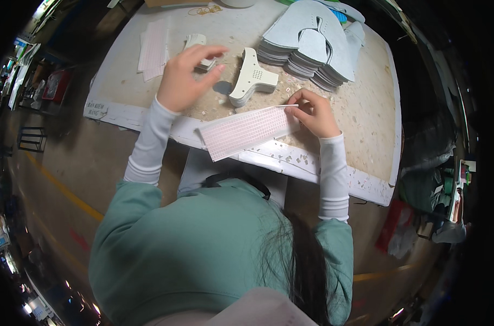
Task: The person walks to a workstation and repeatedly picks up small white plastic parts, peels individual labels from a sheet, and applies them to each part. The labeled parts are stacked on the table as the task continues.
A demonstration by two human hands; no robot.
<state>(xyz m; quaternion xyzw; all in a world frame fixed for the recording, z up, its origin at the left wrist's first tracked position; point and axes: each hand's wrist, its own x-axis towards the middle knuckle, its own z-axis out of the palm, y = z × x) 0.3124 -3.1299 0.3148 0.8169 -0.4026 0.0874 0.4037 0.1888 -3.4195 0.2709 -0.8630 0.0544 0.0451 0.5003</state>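
Nearest, the white sleeves (333, 176) run from a green top (203, 239) up to the two hands. Small pale scraps (297, 159) are scattered on the table (369, 117) along its front edge, just nearer than the right grip (317, 114). That grip is pinching a white sheet (249, 130) by its upper right corner, thumb and fingers closed on it. The sheet, covered in rows of small reddish marks, slants down to the left of the right grip, its lower left corner at the table's front edge.

The left grip (186, 77) is higher and to the left — released, fingers parted and curved. Between the two grips, a little beyond the right one, lies a T-shaped stack (252, 76) of cream pieces with small holes. A smaller stack (195, 40) sits close behind the left grip, partly hidden by its fingers; whether they touch, I cannot tell. More marked sheets (153, 51) lie beyond the left grip, to its left.

Farther off, beyond the right grip, rises a large pile (312, 49) of curved grey pieces — and far past the left grip, some yellowish bands (204, 10).
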